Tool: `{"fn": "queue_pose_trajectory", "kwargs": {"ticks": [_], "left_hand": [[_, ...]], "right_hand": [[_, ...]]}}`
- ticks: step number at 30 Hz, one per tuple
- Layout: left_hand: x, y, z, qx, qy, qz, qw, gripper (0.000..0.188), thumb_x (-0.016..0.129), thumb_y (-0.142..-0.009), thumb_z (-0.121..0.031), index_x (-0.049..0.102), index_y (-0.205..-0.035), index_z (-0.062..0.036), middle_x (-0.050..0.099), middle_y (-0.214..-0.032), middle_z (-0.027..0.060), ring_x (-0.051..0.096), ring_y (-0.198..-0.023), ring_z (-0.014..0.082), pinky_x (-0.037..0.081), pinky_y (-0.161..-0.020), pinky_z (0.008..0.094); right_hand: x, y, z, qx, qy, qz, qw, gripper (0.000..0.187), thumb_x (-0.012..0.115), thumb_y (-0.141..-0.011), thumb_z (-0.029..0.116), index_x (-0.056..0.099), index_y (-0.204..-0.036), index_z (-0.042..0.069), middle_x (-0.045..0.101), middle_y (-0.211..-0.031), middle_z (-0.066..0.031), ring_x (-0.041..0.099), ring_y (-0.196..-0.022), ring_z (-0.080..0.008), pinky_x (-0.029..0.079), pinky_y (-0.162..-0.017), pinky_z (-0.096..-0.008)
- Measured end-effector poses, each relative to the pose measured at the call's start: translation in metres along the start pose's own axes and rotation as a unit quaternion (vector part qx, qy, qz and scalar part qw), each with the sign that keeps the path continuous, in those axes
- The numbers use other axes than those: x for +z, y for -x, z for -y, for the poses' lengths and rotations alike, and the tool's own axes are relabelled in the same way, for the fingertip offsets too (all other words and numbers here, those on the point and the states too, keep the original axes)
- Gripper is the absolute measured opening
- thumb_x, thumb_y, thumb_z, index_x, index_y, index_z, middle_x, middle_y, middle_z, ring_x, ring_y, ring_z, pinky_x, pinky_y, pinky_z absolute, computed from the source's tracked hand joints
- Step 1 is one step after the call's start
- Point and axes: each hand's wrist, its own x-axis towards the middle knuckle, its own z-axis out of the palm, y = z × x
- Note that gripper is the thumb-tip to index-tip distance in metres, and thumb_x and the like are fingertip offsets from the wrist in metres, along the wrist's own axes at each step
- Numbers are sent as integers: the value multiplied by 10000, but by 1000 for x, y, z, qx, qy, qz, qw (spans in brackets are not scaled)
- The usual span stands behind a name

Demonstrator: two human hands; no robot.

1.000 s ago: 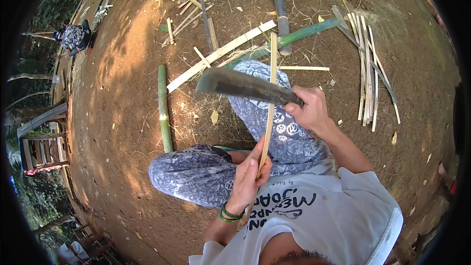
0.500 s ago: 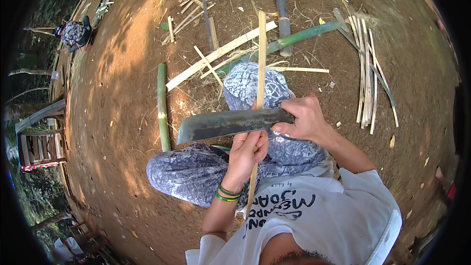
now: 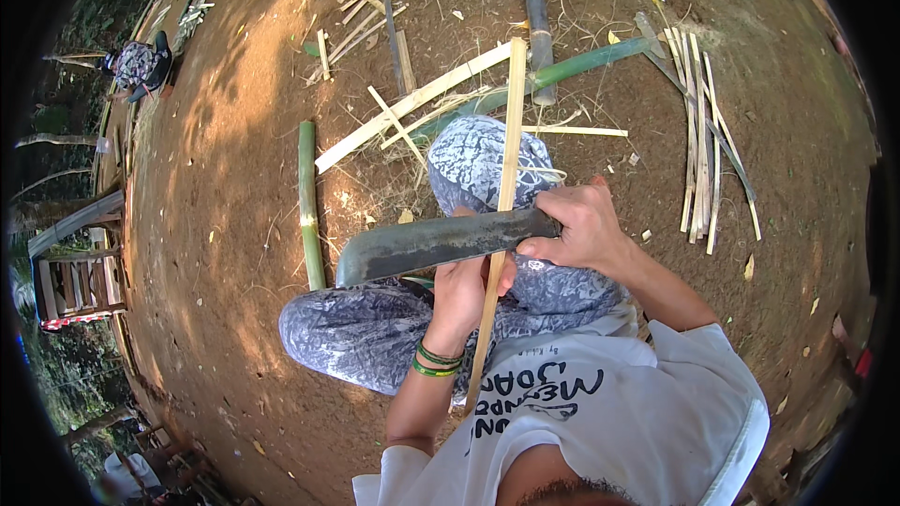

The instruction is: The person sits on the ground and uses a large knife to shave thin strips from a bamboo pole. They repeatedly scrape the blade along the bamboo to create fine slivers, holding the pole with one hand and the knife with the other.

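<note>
Crosswise, the pale strip (image 3: 510,145) is being met by the dark blade of the big knife (image 3: 422,245), and on this crossing the whole arrangement is being centred. The strip's long axis is being pointed away from the body, its lower end being held near the white shirt (image 3: 628,403) and its upper end being carried past the patterned trouser knee (image 3: 473,161), leaning a little to the right. By the left hand (image 3: 457,298) the strip is being gripped below the blade, with fingers being curled around it; some of them are being hidden, so the exact hold cannot be told. By the right hand (image 3: 579,225), just right of the strip, the knife's handle is being clasped in a closed fist. The blade is being laid out leftward from that fist, over the strip in this view, its broad tip being tilted slightly toward the body. Whether the edge is being pressed into the strip cannot be told. Of the two hands, the left is being placed nearer, directly on the strip, while the right is being linked to it only through the blade. Beside the strip, above the knee, a thin pale curl (image 3: 553,171) is being shown.
</note>
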Motion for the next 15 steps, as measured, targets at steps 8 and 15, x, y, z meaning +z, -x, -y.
{"fn": "queue_pose_trajectory", "kwargs": {"ticks": [8,15], "left_hand": [[19,-1,-11,-29,-45,12,998,364,348,-1090,-178,410,-1442,-103,447,-740,-7,362,-508,50,273,-446,197],[13,16,-3,-5,-136,34,990,407,331,-1097,-203,385,-1481,-82,389,-716,-32,346,-518,37,268,-451,200]], "right_hand": [[5,3,-10,26,-23,-15,999,612,723,-725,635,548,-617,58,578,-548,-80,586,-491,-293,418,-493,-414],[7,6,-11,-14,9,-41,999,640,700,-720,680,562,-625,63,582,-563,-68,586,-503,-275,383,-482,-414]]}}
